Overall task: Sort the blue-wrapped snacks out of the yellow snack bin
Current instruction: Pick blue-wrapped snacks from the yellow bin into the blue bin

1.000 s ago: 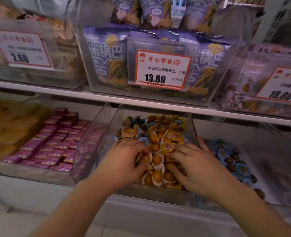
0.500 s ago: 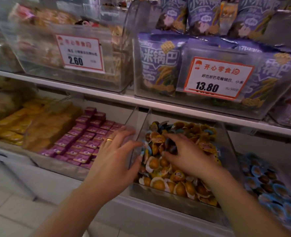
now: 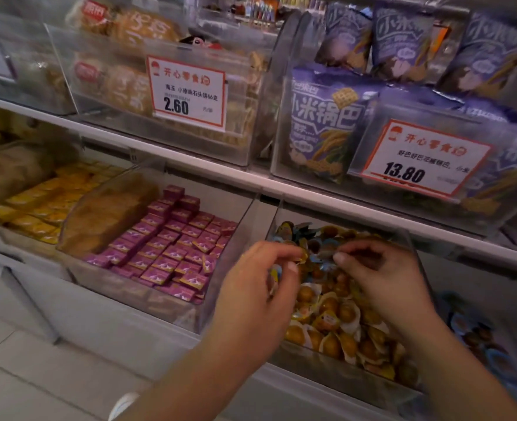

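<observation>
Shop shelving fills the view, with clear plastic bins on two white shelves. On the lower shelf, toward its right end, stands the yellow snack bin [image 3: 339,372], a clear bin heaped with small yellow-wrapped snacks [image 3: 330,314]. Blue-wrapped snacks [image 3: 321,253] lie mixed among them, mostly toward the bin's back edge. Both hands reach in over the bin's front edge. The left hand [image 3: 260,287] has its fingers curled; its thumb and fingertips appear to pinch a small wrapper, though blur hides which colour. The right hand [image 3: 378,275] is also curled, its fingertips [image 3: 340,256] close together right at a blue wrapper; whether they have closed on it cannot be told. A bin of purple boxed sweets [image 3: 172,250] sits just beside, to the left, and another bin holding blue wrappers [image 3: 475,332] sits at the right edge. The picking step looks underway; the next move likely calls for lifting chosen blue pieces clear without dragging yellow ones along.
</observation>
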